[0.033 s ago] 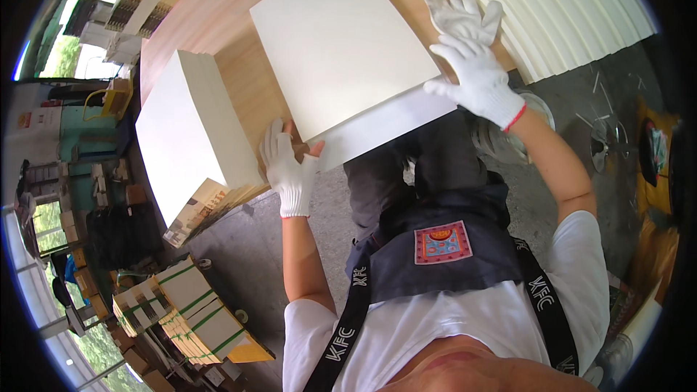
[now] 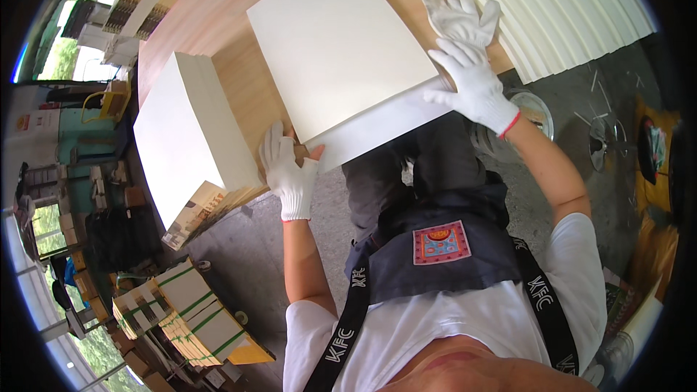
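Note:
A large white sheet [image 2: 341, 43] lies in front of me, with a white strip [image 2: 385, 123] showing along its near edge. Whether this is one folded piece or several layers, I cannot tell. My left hand [image 2: 289, 170] rests at the near left corner, fingers stretched and thumb apart; its white glove leaves the thumb tip bare. At the near right corner is my right hand [image 2: 472, 87], gloved in white, fingers spread and thumb over the strip. Just beyond it lies an empty white glove [image 2: 461, 16].
Left of the sheet stands a tall stack of white-topped printed boards [image 2: 170, 138]. White ridged layers [image 2: 559, 7] lie on the right of the wooden table [image 2: 247, 76]. Strapped bundles [image 2: 196, 312] sit on the floor at lower left, and a fan-like metal stand [image 2: 601, 144] at right.
My right hand has shifted slightly toward me, its thumb now lower across the strip. The left hand and the sheet stay nearly the same.

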`<state>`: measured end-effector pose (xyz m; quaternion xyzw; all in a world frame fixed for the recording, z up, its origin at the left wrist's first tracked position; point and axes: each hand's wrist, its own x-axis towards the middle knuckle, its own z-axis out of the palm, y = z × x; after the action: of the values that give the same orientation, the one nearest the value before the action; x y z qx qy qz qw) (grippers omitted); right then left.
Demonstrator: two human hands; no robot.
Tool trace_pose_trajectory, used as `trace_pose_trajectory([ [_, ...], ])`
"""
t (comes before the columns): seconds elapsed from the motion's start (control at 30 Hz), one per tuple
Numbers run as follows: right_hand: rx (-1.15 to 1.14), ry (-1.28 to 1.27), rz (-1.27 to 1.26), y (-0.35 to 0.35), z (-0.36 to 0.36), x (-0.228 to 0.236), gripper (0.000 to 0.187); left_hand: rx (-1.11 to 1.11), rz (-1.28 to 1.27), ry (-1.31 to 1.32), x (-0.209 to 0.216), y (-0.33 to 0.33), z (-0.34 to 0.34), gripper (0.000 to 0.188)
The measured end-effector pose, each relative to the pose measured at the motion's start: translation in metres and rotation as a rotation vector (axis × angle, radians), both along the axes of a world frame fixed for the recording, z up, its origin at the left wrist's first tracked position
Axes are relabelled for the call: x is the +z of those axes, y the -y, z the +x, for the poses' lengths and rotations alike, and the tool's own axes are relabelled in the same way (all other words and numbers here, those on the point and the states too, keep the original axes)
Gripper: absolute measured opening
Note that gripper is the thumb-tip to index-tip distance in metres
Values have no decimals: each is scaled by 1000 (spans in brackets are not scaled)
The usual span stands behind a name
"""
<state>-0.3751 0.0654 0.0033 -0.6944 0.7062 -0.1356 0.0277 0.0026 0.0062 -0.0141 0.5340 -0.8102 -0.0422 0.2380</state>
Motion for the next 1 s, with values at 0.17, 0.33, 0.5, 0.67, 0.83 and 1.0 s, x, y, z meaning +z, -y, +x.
trace_pose_trajectory([
  [0.17,2,30,-85,-6,4,-21,88,-32,-13,86,5,-1,-3,54],
  [0.33,5,36,-133,-5,8,-20,88,-28,53,95,8,1,-1,58],
  [0.5,0,45,-139,-6,10,-19,88,-32,6,90,5,2,-2,54],
  [0.67,6,-20,-119,-5,11,-18,90,-42,-11,57,7,1,-1,54],
  [0.83,3,-10,-105,-5,11,-16,92,-45,-24,57,6,1,-4,57],
  [1.0,-2,-22,-111,-6,13,-15,95,-48,-2,56,11,0,-7,59],
])
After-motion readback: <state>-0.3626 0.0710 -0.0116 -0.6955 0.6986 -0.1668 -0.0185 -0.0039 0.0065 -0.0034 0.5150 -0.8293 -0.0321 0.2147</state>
